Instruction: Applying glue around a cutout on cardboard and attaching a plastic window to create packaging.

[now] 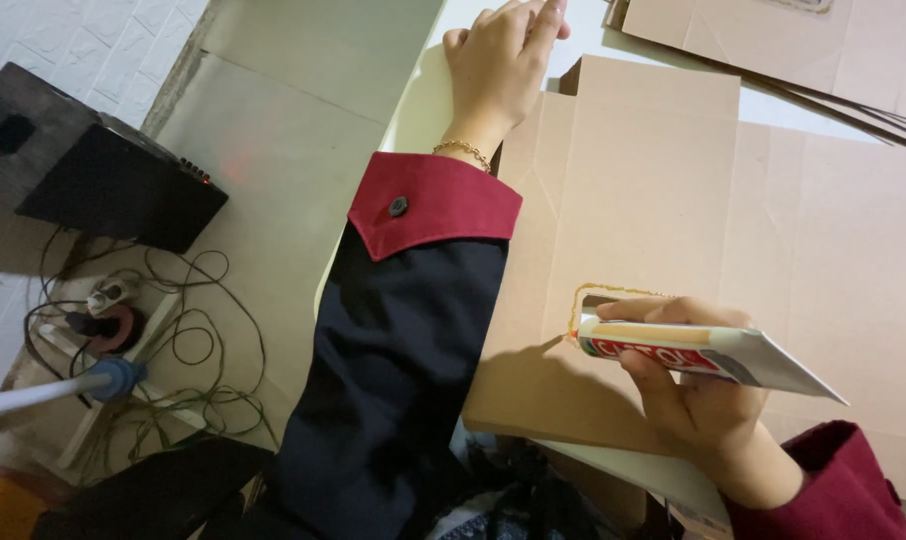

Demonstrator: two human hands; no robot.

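While its nozzle points left and a little up in the head view, the glue tube (703, 350) lies with its long axis nearly level across the picture, the flat crimped end aimed right and slightly down. It is one tube, white with a red band along its side, and it sits over the lower middle of a flat brown cardboard blank (653, 200). The right hand (688, 385) is closed around the tube, fingers wrapped under and over its body, thumb side toward the nozzle. The nozzle tip touches or nearly touches the cardboard, just where a thin line of yellowish glue (613, 291) bends from a short upright stroke into a run going right along the hand's upper edge.

The left hand (503, 55) rests at the top of the frame on the cardboard's upper left edge, fingers together and lying flat, holding nothing; a gold chain bracelet (463, 150) circles the wrist, and the sleeve is dark with a red cuff bearing one button.

One blank lies under the hands on a pale table (423, 100); a stack of further cardboard sheets (773, 40) lies at the upper right, too overlapped to count. Off the table to the left stand one black box-shaped device (93, 160) and a tangle of thin cables (193, 350) on the floor.
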